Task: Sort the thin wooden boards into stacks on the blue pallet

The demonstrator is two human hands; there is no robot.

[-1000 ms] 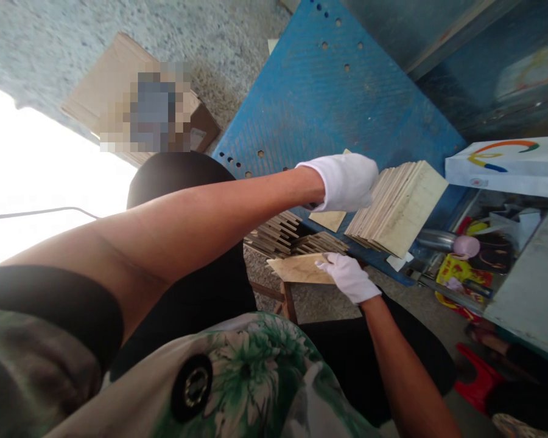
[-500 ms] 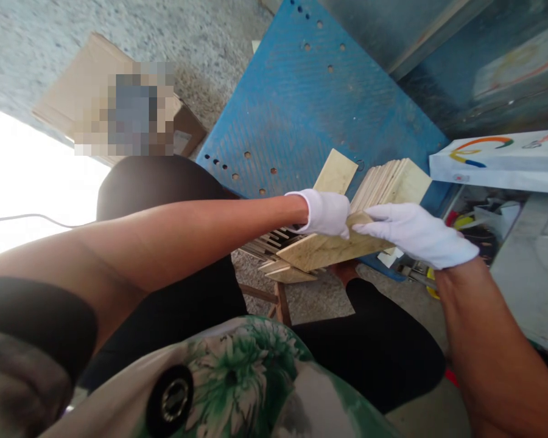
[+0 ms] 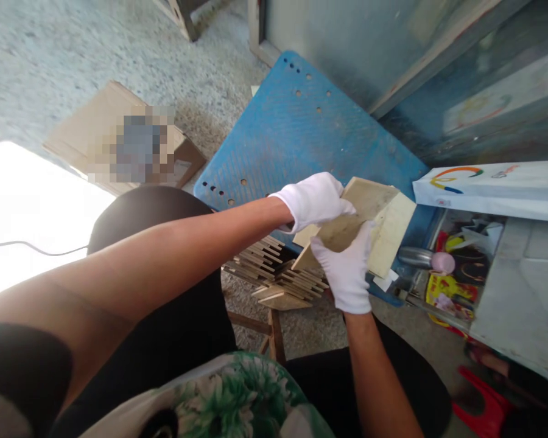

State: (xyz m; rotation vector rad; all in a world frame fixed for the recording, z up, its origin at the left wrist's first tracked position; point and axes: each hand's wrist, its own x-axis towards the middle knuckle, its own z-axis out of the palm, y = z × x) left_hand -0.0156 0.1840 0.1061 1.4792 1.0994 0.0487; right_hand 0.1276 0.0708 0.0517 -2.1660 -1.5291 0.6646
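White gloves cover both my hands. A thin pale wooden board is tilted over the blue plastic surface. My left hand grips its left side, thumb on its face. From below, my right hand holds the same board, thumb and fingers spread wide along it. Behind the board, to its right, shows a light-coloured stack of boards, partly covered by it. Below my hands, many thin wooden pieces lie in staggered piles on a wooden stool; my left forearm hides some.
The blue plastic surface has holes near its corners. A white printed bag lies at right, above an open drawer holding a metal bottle and packets. A cardboard box stands on the floor at left. A red stool is at lower right.
My right hand has swung left and turned to take the board from below. The board has tipped up, its face now towards me. The view has shifted, showing more of the drawer.
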